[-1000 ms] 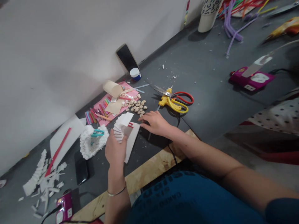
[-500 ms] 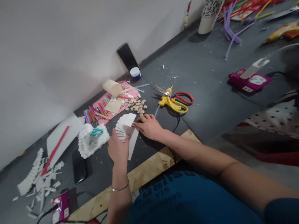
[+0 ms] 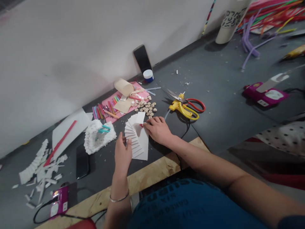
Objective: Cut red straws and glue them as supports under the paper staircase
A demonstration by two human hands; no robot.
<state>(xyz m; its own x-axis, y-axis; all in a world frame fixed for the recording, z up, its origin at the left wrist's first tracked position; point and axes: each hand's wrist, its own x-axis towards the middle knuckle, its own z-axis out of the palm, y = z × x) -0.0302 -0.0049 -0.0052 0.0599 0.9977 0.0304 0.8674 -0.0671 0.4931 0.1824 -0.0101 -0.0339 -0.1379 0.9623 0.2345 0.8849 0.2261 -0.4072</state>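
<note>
A white paper piece (image 3: 143,144) with overlapping slats fanned along its left side lies near the table's front edge. Just left of it, my left hand (image 3: 123,154) is open, thumb and fingers apart, holding nothing. My right hand (image 3: 159,130) reaches over the paper's upper right, its fingertips pinched together beside a small red bit (image 3: 141,125); what exactly they grip is too small to make out. Pale round beads or pellets (image 3: 148,109) lie just beyond that hand. Left of the paper stands a fluffy white piece (image 3: 98,140) with teal sticks on it.
Red-and-yellow-handled scissors (image 3: 190,108) lie across a yellow glue gun (image 3: 176,105). Marker-like sticks and a cardboard roll (image 3: 124,87) rest on pink paper. A phone (image 3: 82,162), white scraps (image 3: 44,173) and purple devices (image 3: 264,93) with cables are around.
My left hand has let go of the fanned paper and moved slightly away from it. The slatted paper now lies flatter and more exposed. The whole view has shifted.
</note>
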